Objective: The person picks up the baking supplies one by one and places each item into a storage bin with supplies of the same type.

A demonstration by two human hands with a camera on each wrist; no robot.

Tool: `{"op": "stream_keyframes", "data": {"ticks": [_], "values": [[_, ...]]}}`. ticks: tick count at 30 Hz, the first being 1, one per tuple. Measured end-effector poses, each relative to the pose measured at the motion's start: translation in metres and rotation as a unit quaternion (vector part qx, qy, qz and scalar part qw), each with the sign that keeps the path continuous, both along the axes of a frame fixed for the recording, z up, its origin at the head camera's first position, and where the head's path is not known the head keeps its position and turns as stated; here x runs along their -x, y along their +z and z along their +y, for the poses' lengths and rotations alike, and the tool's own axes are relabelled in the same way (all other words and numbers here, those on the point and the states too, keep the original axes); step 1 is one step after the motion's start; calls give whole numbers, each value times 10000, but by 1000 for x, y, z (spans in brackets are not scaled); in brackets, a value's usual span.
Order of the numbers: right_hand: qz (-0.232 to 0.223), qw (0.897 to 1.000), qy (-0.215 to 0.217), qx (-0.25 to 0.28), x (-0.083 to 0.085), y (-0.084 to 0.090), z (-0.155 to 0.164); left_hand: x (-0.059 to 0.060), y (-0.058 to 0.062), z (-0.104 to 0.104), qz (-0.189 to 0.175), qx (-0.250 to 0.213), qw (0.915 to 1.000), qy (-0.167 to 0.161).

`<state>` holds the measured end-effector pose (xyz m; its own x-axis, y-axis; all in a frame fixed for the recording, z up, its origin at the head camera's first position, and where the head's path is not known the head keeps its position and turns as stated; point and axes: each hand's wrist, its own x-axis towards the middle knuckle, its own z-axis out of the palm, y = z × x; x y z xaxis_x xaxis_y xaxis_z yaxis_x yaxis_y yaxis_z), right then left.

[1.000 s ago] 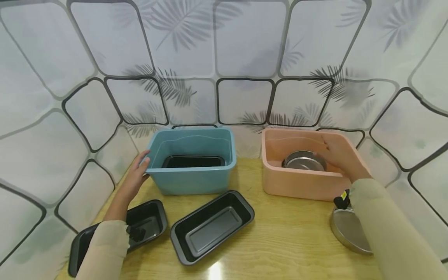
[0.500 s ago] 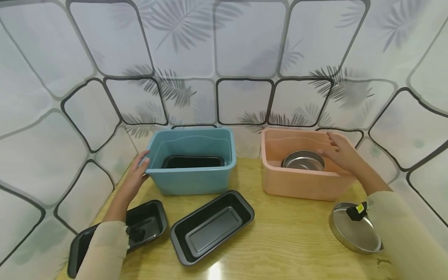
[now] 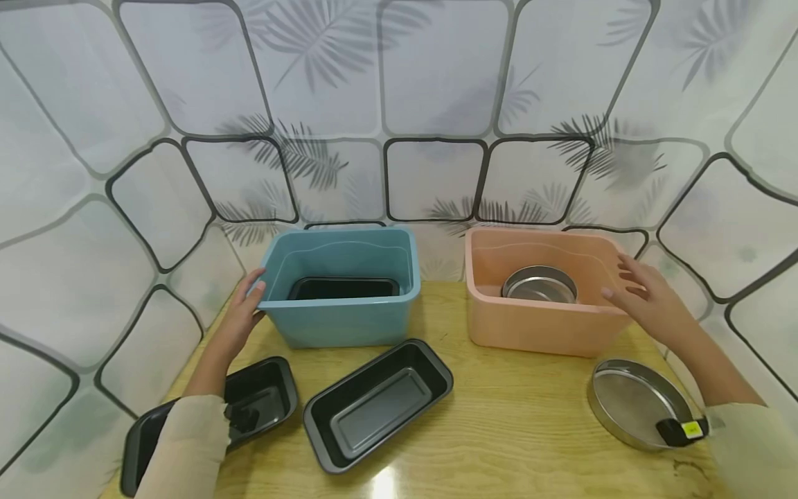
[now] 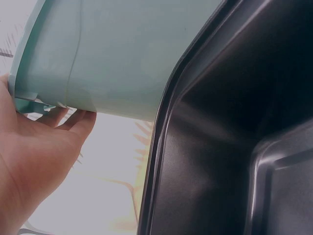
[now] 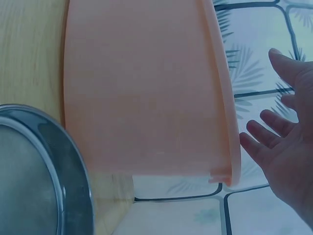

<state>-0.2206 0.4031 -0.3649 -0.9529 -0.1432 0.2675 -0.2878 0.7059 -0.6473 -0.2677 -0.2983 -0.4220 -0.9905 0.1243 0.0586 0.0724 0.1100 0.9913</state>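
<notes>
My left hand (image 3: 240, 315) grips the left rim of a blue plastic bin (image 3: 349, 326); in the left wrist view its fingers hook under the rim. A dark rectangular pan (image 3: 343, 288) lies inside that bin. My right hand (image 3: 651, 301) holds nothing and has its fingers spread at the right rim of a pink plastic bin (image 3: 530, 326). From the right wrist, the fingertips show right at the rim (image 5: 230, 117). Inside the pink bin sits a round metal cake pan (image 3: 541, 285).
A dark loaf pan (image 3: 380, 410) lies at an angle on the wooden table (image 3: 511, 416). Another loaf pan (image 3: 268, 395) is partly under my left forearm. By my right wrist stands a round metal pan (image 3: 632, 402). Patterned sheeting (image 3: 436, 180) rises behind the bins.
My right hand has come up out of the pink bin and moved right to its rim, leaving the round cake pan inside. The left hand stays on the blue bin.
</notes>
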Motion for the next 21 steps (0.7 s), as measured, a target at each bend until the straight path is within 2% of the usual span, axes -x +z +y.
{"op": "stream_keyframes", "data": {"ticks": [11,16,21], "values": [[436,9986,-187,222,-47,-20,17,-1,0,0,-3,-1,10000,50],[569,9970,-454,279,-68,-31,23,1,0,0,-35,18,10000,70],[314,9937,-860,645,-88,-48,32,2,-1,0,-41,19,9999,92]]}}
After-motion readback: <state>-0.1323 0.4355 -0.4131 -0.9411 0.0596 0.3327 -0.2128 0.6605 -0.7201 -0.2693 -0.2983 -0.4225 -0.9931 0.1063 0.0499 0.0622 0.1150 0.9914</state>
